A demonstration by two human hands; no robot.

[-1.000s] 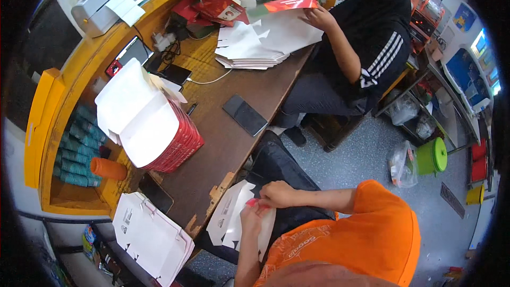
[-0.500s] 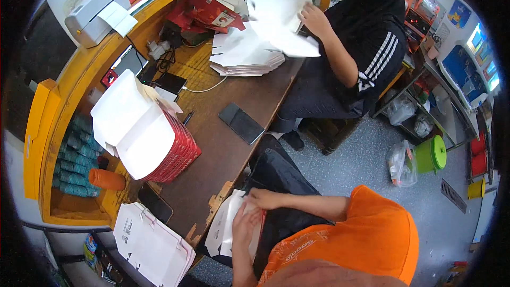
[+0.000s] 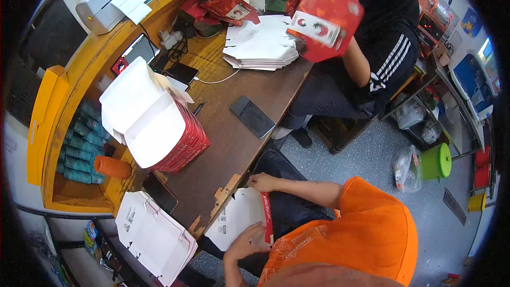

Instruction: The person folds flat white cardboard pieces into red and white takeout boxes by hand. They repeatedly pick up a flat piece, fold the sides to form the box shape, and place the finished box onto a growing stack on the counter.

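Note:
On my lap, against the table's edge, rests a partly folded cardboard food box (image 3: pixel 239 217), white with a red printed side flap. My right hand (image 3: pixel 261 182) is closed at its far corner, the fingers pinching the board. My left hand (image 3: pixel 247 242) lies over the near end with its fingers stretched out along the flap. To the left, a pile of flat white box blanks (image 3: pixel 154 239) hangs over the table's corner. A tall stack of nested red boxes (image 3: pixel 183 141), white inside, stands on the table (image 3: pixel 210 172).
Across the table a co-worker (image 3: pixel 393 48) in black holds a red box blank (image 3: pixel 326 18) beside a pile of white blanks (image 3: pixel 260 45). A dark phone (image 3: pixel 252 117) lies mid-table, another phone (image 3: pixel 160 191) at the left. Orange cups (image 3: pixel 112 167) sit on the shelf.
My hands have drawn apart along the box, the left nearer me, and its red flap now shows. The co-worker's blank has turned from white side to red. The view has shifted slightly.

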